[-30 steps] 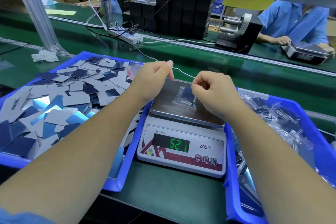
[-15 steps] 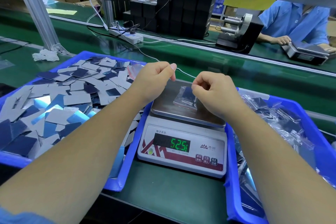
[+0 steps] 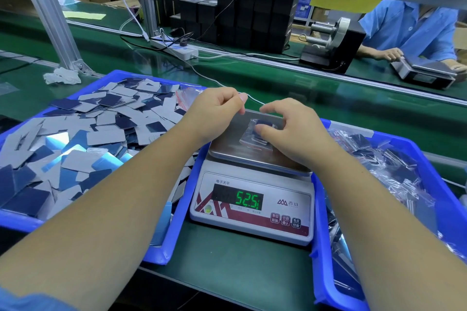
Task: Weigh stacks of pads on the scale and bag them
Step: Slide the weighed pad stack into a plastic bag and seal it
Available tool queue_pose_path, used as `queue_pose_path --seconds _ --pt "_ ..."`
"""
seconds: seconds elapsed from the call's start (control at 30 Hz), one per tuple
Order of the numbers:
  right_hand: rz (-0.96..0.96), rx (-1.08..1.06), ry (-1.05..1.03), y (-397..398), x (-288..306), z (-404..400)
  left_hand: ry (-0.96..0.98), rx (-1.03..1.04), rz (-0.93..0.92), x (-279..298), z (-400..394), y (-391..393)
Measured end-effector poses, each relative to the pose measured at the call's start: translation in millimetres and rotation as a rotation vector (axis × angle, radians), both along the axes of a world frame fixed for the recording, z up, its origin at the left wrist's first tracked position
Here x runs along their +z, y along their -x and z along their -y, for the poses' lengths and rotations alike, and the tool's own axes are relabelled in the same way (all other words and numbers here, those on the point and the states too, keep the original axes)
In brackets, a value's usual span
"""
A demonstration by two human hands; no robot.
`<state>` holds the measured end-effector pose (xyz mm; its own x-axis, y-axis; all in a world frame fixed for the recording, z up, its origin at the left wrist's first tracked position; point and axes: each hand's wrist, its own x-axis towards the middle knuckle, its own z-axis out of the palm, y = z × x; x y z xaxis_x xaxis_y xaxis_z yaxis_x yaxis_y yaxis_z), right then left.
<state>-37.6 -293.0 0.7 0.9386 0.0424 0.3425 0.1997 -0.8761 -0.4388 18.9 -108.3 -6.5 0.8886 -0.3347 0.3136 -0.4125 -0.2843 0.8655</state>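
Observation:
A white digital scale (image 3: 252, 225) stands between two blue bins, and its display (image 3: 237, 199) reads 52.5. On its steel pan (image 3: 227, 139) lies a small clear bag holding a stack of dark blue pads (image 3: 252, 135). My right hand (image 3: 293, 131) is over the bag, thumb pressed on the stack, fingers curled loosely above it. My left hand (image 3: 217, 111) hovers at the pan's far left corner with thumb and forefinger pinched together; I see nothing between them. The left bin (image 3: 164, 255) holds several loose blue and grey pads (image 3: 101, 139).
The right bin (image 3: 321, 272) holds several filled clear bags (image 3: 384, 159). Empty red-striped bags (image 3: 187, 96) lie at the left bin's far corner. Beyond runs a green conveyor with a power strip (image 3: 174, 48), black boxes (image 3: 252, 12), a dispenser (image 3: 333, 40) and another worker's scale (image 3: 424, 70).
My right hand's fingers have loosened and spread over the bag, exposing more of the pad stack. The reading went from 52.1 to 52.5. My left hand stayed put.

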Motion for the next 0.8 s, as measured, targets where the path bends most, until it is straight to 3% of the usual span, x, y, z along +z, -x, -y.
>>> queue_pose_path --seconds 0.17,0.5,0.8 --pt "-0.039 0.029 0.118 -1 -5 -2 -0.05 0.002 0.023 -2 0 0" --pt "-0.075 0.007 0.092 3 -2 -3 -0.154 -0.041 0.129 -3 7 6" --pt "-0.097 -0.26 0.017 17 47 50 -0.187 -0.045 0.157 -3 8 9"
